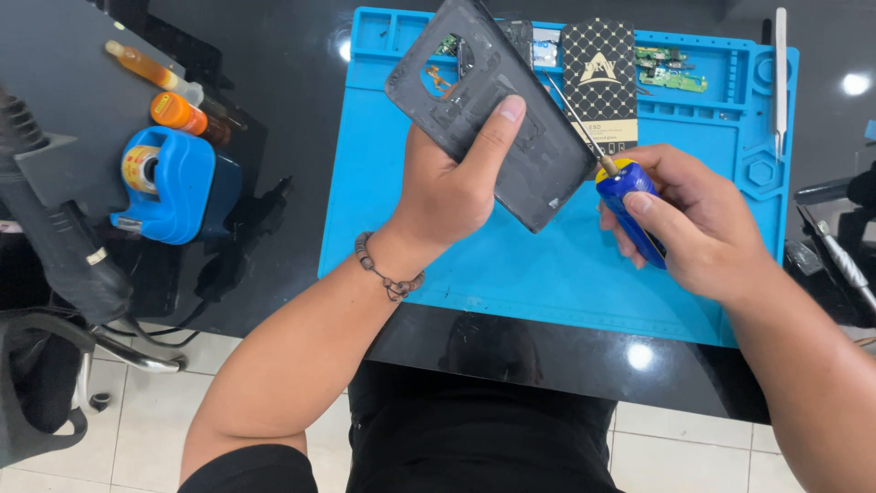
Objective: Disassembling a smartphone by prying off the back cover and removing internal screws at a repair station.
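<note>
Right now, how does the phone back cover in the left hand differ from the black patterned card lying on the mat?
The back cover is plain dark grey with a camera cutout, while the patterned card is black with a gold diamond grid. The cover is held tilted above the blue mat by the left hand; the card lies flat on it. The cover looks larger. Both are flat, dark and rectangular.
</note>
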